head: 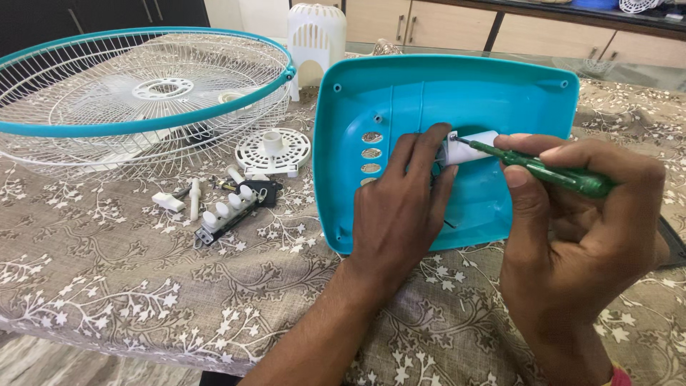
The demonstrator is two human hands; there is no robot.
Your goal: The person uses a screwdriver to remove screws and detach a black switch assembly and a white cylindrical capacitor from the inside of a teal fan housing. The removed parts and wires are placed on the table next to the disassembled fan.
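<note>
Steadying the white cylindrical part (468, 148) inside the upturned teal plastic base (400, 107), we press our left hand (400, 211) flat, fingers together on the part's near end, while our right hand (579, 229) is clamped around a green-handled screwdriver (550, 170) whose tip meets the part's left end. We judge the step goes best with the blade kept in line with the fastener and the base held from sliding on the floral tablecloth (143, 286). The part lies just beyond our left fingertips, left of our right thumb; a fan grille (143, 93) and a white push-button switch block (229, 211) sit well apart, leftward.
</note>
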